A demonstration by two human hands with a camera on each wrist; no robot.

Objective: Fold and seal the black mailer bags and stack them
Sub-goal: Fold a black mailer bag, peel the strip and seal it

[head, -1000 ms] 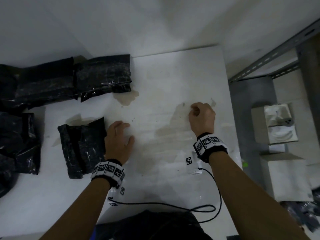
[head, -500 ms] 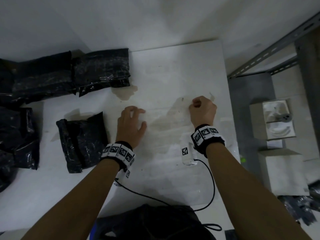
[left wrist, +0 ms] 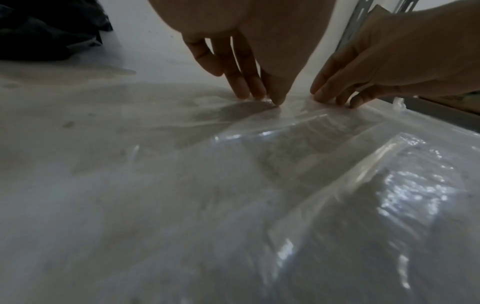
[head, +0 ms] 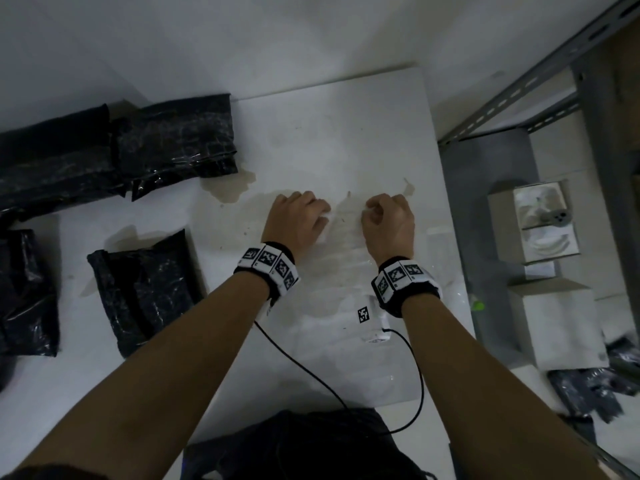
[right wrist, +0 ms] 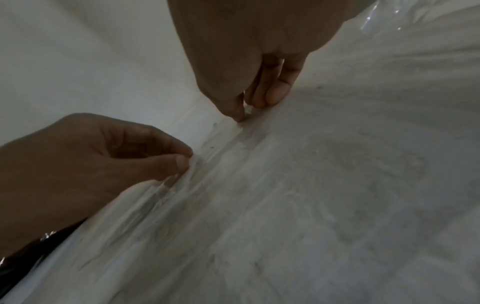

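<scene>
Both hands sit close together at the table's (head: pixel 381 109) centre, each pinching the far edge of a clear plastic sheet (left wrist: pixel 324 164) lying flat there. In the right wrist view the left hand (head: pixel 294 220) has thumb and forefinger closed on the film's rim; the right hand (head: pixel 389 221) has its thumb and curled fingers nipped on the same edge. The sheet is nearly invisible from the head view, showing only as faint gloss; what kind of sheet it is cannot be made out.

The black mailer bags lie well apart from the hands: one folded bag (head: pixel 145 289) at 9 o'clock, a pile (head: pixel 173 140) at 10 o'clock, and more bags (head: pixel 24 292) cut off by the left frame edge. Whether any is sealed cannot be told. Boxes (head: pixel 533 223) at 3 o'clock sit off the table, their contents blurred.
</scene>
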